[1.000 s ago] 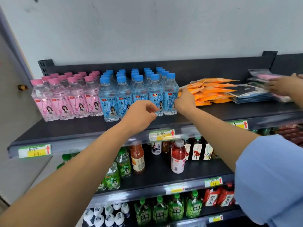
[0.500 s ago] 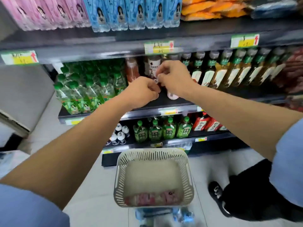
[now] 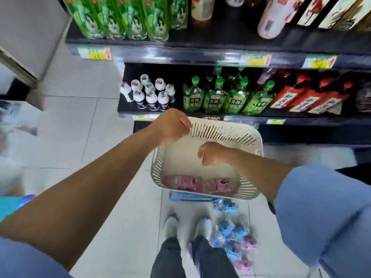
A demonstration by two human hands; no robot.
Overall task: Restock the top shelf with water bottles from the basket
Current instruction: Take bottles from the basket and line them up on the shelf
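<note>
Above the white basket (image 3: 226, 130) on the floor, the left hand (image 3: 172, 125) and right hand (image 3: 214, 154) hover apart, each with fingers curled in and nothing visible in its grasp. Pink-labelled water bottles (image 3: 196, 183) lie in the basket's near end. Blurred blue and pink bottles (image 3: 234, 237) lie on the floor beside the person's shoes (image 3: 170, 225).

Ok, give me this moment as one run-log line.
left hand: curled, above far rim of white slotted plastic basket | right hand: curled, over basket | pink-labelled water bottles: lying inside basket, untouched
</note>
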